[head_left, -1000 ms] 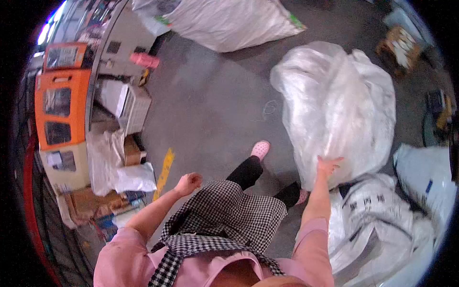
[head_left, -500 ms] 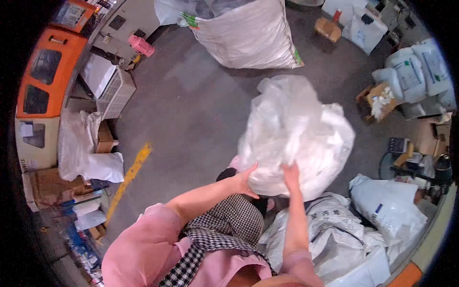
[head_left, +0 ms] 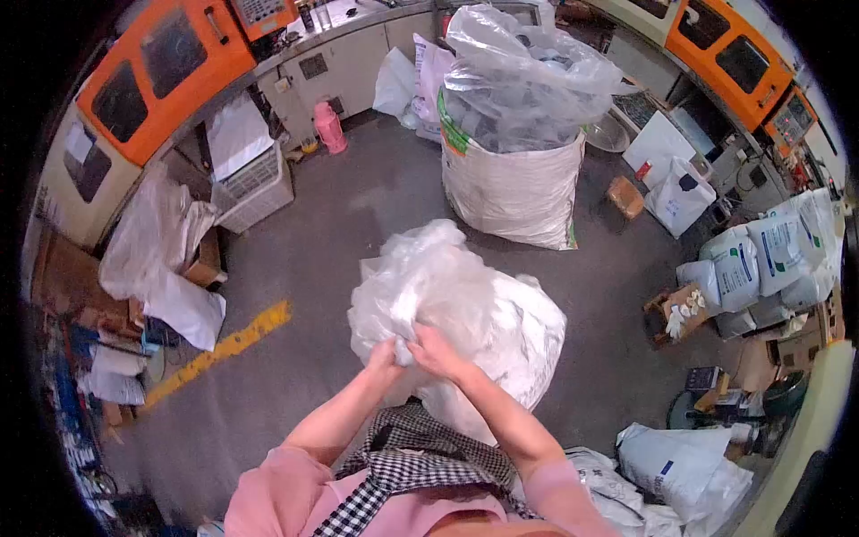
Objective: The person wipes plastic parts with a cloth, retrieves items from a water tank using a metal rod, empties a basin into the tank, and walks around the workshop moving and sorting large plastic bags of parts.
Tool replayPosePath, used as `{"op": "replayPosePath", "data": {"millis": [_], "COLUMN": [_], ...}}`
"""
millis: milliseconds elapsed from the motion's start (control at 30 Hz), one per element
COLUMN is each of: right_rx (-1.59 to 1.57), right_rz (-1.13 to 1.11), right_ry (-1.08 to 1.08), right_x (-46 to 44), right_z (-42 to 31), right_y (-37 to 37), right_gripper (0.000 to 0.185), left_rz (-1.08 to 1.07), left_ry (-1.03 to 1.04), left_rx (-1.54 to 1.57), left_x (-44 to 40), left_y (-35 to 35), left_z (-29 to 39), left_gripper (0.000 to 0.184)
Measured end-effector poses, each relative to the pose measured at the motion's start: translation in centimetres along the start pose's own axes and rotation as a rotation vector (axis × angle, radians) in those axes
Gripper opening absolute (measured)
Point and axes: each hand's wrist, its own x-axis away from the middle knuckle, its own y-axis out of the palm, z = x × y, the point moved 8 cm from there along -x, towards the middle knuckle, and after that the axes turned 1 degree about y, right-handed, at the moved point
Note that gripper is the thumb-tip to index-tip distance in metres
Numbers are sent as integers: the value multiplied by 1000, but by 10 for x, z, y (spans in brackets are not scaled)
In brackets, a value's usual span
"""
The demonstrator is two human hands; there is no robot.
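Observation:
In front of my legs stands a big, bulging white sack (head_left: 530, 336) with clear plastic film (head_left: 407, 273) crumpled over its top and near side. My left hand (head_left: 385, 358) is closed on a gathered bunch of this film. Close beside it, my right hand (head_left: 435, 351) is also closed on the film, just right of the bunch. Some of the fingers are hidden by the folds. What the sack contains cannot be made out.
Ahead stands a large woven sack (head_left: 514, 201) with clear film and grey items at its top. A carton with gloves (head_left: 676, 315) and stacked white bags (head_left: 738, 268) are on the right. A white crate (head_left: 259, 199) and pink flask (head_left: 329, 127) are at left. Flattened sacks (head_left: 676, 465) lie lower right.
My hands have come together and closed on the film; before, they were apart against the sack's side. The sack now appears further left, and the view has tilted up.

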Motion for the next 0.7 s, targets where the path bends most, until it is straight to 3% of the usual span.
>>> {"op": "replayPosePath", "data": {"millis": [67,133,167,200,233,267,300,333,400,433,467,500,533,600,700], "right_rx": [13,39,-35,49,120,244,371,415,478,376,281,359,363,293,303], "right_rz": [25,48,-102,-71,-31,8,-65,100,331,338,339,309,524,398,711], "right_ry": [-95,-191,-82,-166,-244,-233,-59,-76,-13,-63,-132,0,104,748,1240], "right_x": [-61,-124,-152,-174,-196,-208,-201,-196,-175,-157,-132,-102,-55,74,274], "right_z": [-18,-35,-58,-76,-83,-95,-119,-125,-110,-95,-77,-32,29,71,185], "right_y": [16,36,32,37,45,41,19,8,-12,-1,6,-17,-21,-50,-43], "right_gripper": [26,24,25,28,31,36,46,51,57,59,61,60,56,41,40], "left_rz": [60,-124,-265,-403,-409,-413,-414,-490,-555,-419,-289,-185,-30,151,209], "left_ry": [275,393,442,508,555,602,651,657,1204,1211,1075,802,566,281,-9], "left_rx": [6,-31,-189,-336,-395,-453,-509,-470,-1513,-1575,-1531,-1324,-1140,-1081,-1298], "left_x": [4,-17,-32,-45,-39,-32,-25,-6,-26,-30,-46,-73,-96,-126,-175], "left_y": [10,-2,-1,1,17,34,51,68,49,30,10,-8,-39,-79,-80], "left_z": [84,153,195,235,269,302,334,355,440,447,441,418,396,350,296], "left_gripper": [32,32,36,40,41,41,42,46,46,46,46,46,46,46,46]}}
